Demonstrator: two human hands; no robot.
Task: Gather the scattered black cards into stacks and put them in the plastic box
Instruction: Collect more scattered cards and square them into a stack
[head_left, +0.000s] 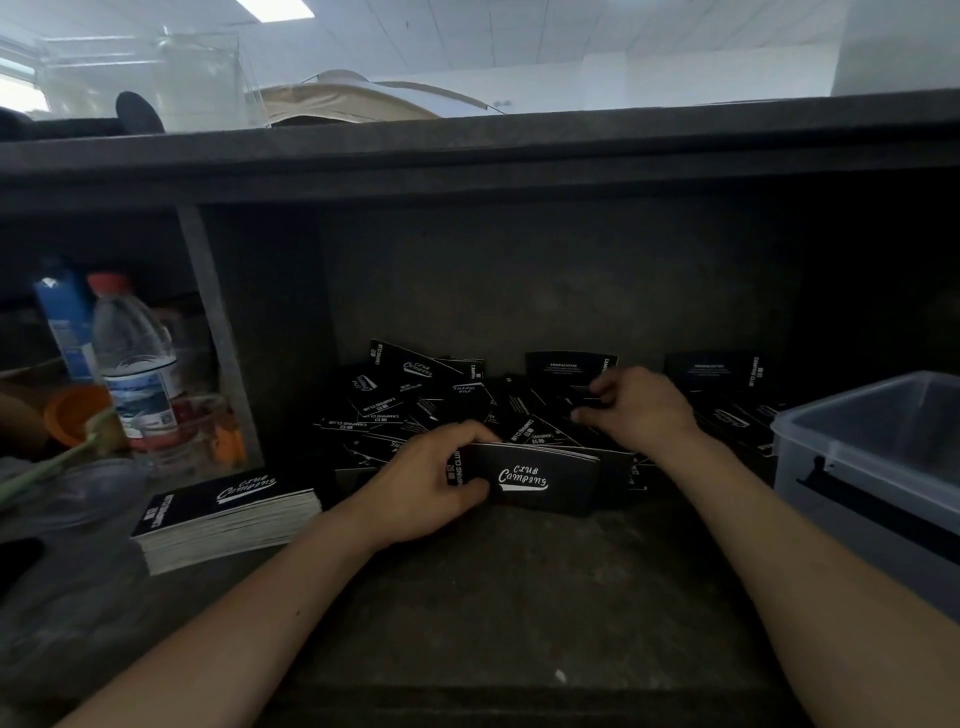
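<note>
A heap of scattered black cards (415, 400) with white "Club Camping" print lies at the back of a dark shelf. My left hand (431, 483) grips a small stack of cards (535, 478) by its left end, just in front of the heap. Further back and to the right, my right hand (634, 408) pinches a single black card (582, 397) on the heap. A thick finished stack (223, 514) rests at the left front. The grey plastic box (852, 441) stands open at the right edge.
A vertical divider (218, 332) walls off a left compartment holding a water bottle (137, 364), a blue carton (67, 322) and an orange cup (72, 415). More cards (727, 410) lie between my right hand and the box. A thick shelf top (467, 156) overhangs.
</note>
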